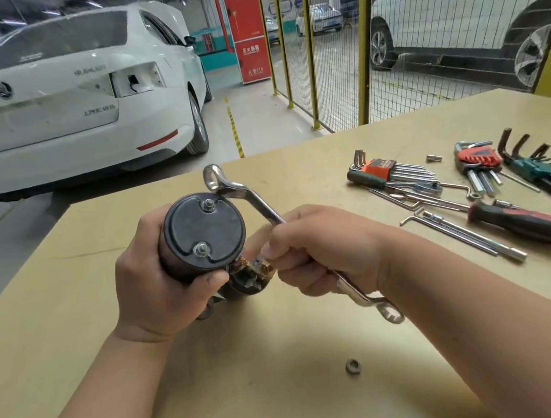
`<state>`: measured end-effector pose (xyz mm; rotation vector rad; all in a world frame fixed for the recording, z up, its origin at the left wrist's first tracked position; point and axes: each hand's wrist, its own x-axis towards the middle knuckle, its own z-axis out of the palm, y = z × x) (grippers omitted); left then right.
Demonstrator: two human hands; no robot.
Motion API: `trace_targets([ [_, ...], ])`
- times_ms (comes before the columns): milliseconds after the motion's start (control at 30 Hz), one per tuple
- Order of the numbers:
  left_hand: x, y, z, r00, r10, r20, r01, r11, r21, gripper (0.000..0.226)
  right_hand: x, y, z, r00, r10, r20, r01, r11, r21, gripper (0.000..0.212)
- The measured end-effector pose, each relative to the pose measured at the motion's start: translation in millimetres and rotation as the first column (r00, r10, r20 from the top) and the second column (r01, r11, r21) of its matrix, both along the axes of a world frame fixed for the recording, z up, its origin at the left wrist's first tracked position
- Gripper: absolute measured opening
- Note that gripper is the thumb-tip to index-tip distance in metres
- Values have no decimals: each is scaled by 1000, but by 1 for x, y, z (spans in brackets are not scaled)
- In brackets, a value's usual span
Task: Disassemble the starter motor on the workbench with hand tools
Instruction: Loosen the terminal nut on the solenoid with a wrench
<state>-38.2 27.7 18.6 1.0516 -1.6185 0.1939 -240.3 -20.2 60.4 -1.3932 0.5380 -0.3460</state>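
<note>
My left hand [154, 288] grips the starter motor [203, 232] around its dark body, holding it above the workbench with its black end cap toward me. Two studs with nuts stand out of the cap, one at the top and one at the bottom. My right hand [320, 250] is closed around the shank of a silver offset ring spanner [248, 194]. One ring end points up behind the motor's top edge and the other sticks out below my wrist. My right fingertips touch the copper terminal under the motor. A loose nut [353, 367] lies on the bench near me.
On the yellowish workbench [75, 334] to the right lie three sets of hex keys [390, 170], a red-and-black screwdriver [526, 223], an L-shaped socket wrench [466, 235] and a small bit [433, 157]. A white car and a yellow mesh fence stand beyond the bench's far edge.
</note>
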Motion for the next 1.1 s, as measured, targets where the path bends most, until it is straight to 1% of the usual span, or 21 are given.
trace_targets([
  [33,0,0,1,1000,0,-3,0,1000,-1,70,-1,-2,-2,998,-66,-22,65,996,-53,28],
  [100,2,-1,1,1000,-3,12,3,1000,-2,62,-2,-3,-3,976,-198,-95,169,953,-251,26],
  [200,4,0,-1,1000,-7,17,8,1000,-7,57,1,2,-2,942,-284,-178,170,862,-478,21],
  [267,3,1,-1,1000,-1,-7,1,1000,0,66,1,3,-3,943,-276,-186,146,845,-515,24],
  [300,2,1,0,1000,-2,-16,2,1000,13,64,1,3,-2,959,-229,-170,126,875,-467,26],
  [367,2,2,-1,1000,1,2,-1,1000,17,51,-2,1,-1,998,-47,-48,35,973,-229,26],
  [400,0,2,1,1000,8,1,-8,1000,15,53,-4,0,0,999,5,40,-1,994,-110,25],
  [433,-1,3,3,1000,0,-8,0,1000,22,55,-7,-1,0,995,6,99,-1,999,-50,24],
  [500,-1,3,3,1000,0,-18,0,1000,18,56,-10,-4,-2,992,-80,98,88,992,-89,19],
  [567,-2,3,3,1000,5,-18,-5,1000,18,58,-8,-2,-2,988,-155,15,154,956,-249,14],
  [633,-1,3,2,1000,5,-17,-5,1000,14,60,-3,1,-4,973,-208,-102,144,888,-436,17],
  [667,-1,3,1,1000,9,-15,-9,1000,9,61,-1,3,-4,967,-211,-139,125,877,-464,21],
  [700,0,3,1,1000,8,-14,-8,1000,5,61,1,4,-5,978,-162,-132,93,903,-419,26],
  [767,-1,3,1,1000,7,-13,-7,1000,4,59,0,2,-4,1000,-10,-4,9,984,-180,39],
  [800,-1,2,1,1000,8,-11,-8,1000,6,58,-2,1,-3,998,-7,56,11,997,-73,37],
  [867,-1,1,1,1000,6,-3,-6,1000,-3,56,-8,-2,-2,993,-102,65,105,994,-35,24],
  [933,0,0,1,1000,10,0,-10,1000,-8,57,-6,2,-3,983,-183,-19,175,963,-206,18],
  [1000,1,1,0,1000,8,-6,-8,1000,-2,61,-1,11,-3,959,-257,-120,169,857,-487,16],
  [1033,1,1,0,1000,15,-13,-15,1000,-2,66,1,14,-3,944,-295,-145,158,794,-587,17],
  [1067,1,2,0,1000,18,-22,-18,1000,4,71,2,15,-3,939,-310,-151,155,771,-618,17],
  [1100,1,2,0,1000,17,-25,-17,1000,11,70,1,16,-2,952,-272,-138,151,814,-562,16],
])
